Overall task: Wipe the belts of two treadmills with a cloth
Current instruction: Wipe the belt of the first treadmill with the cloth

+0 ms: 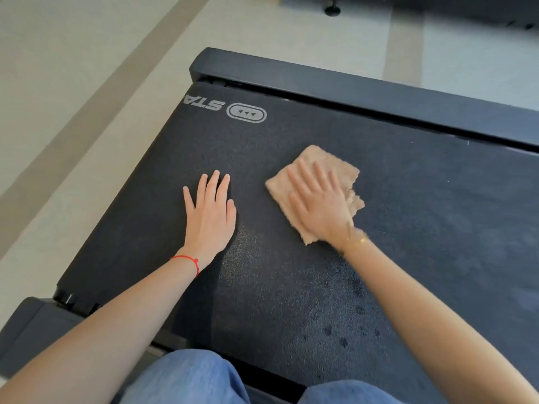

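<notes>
Head view. A person kneels at one end of a treadmill, with the dark textured belt [320, 272] filling most of the frame. The right hand [318, 205] lies flat on a folded tan cloth [329, 167], its fingers [303, 173] straight and spread, pressing the cloth onto the belt rather than gripping it (the hand and cloth are slightly blurred, which suggests a stroke under way). The left hand [211, 211] rests palm down on the bare belt just left of the cloth, fingers extended and together, holding nothing; it appears to serve as a brace. A red string bracelet [189, 262] circles the left wrist and a gold bracelet [354, 239] the right.

Step in hand: wiping the end portion of this belt. Darker damp-looking spots near the person's knees and a duller band at the right suggest uneven coverage, though this is a judgement. The next move calls for sliding the cloth across the full belt width with steady downward pressure, then working along the belt towards the part not in view. A second treadmill cannot be identified here.

Writing: printed on the belt near the black end cap [350, 86], upside down to the camera, are the letters "STA" [205, 104] (cut off at the belt edge) beside an oval logo [246, 112] holding three small triangles.
</notes>
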### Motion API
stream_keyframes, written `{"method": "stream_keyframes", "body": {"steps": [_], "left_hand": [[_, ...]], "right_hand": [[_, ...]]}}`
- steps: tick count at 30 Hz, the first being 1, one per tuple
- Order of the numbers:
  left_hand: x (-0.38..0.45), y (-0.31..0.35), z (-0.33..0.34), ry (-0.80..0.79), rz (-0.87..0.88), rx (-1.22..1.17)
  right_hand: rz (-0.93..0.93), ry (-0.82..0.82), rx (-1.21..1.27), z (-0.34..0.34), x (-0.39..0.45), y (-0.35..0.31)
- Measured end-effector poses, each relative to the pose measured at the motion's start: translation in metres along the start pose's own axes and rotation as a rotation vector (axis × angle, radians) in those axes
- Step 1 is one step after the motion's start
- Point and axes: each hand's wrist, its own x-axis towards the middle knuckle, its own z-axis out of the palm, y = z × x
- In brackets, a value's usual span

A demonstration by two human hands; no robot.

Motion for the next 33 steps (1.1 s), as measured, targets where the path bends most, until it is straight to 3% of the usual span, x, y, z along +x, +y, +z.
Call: {"method": "stream_keyframes", "body": {"steps": [2, 4, 11, 15, 20, 24, 30, 33], "left_hand": [[0.006, 0.007, 0.002, -0.001, -0.008, -0.024], [0.01, 0.012, 0.005, 0.002, 0.008, -0.013], [0.012, 0.013, 0.013, 0.026, -0.007, -0.006], [0.013, 0.015, 0.015, 0.043, -0.024, 0.006], [0.012, 0.015, 0.013, 0.052, -0.018, 0.006], [0.011, 0.012, 0.014, 0.066, -0.011, -0.016], [0.011, 0.014, 0.013, 0.061, -0.02, -0.025], [0.011, 0.015, 0.013, 0.065, -0.018, -0.028]], "right_hand": [[-0.155, -0.037, 0.021, 0.006, -0.028, -0.011], [-0.198, -0.051, 0.06, 0.004, -0.03, 0.0], [0.232, 0.059, 0.072, -0.016, 0.062, 0.082], [0.334, 0.026, 0.114, -0.022, 0.133, 0.067], [0.042, -0.011, 0.074, -0.015, 0.149, 0.005], [-0.12, -0.004, 0.069, -0.006, 0.113, 0.017], [0.206, -0.004, 0.077, -0.021, 0.114, 0.088], [0.198, 0.01, 0.078, -0.019, 0.098, 0.07]]}}
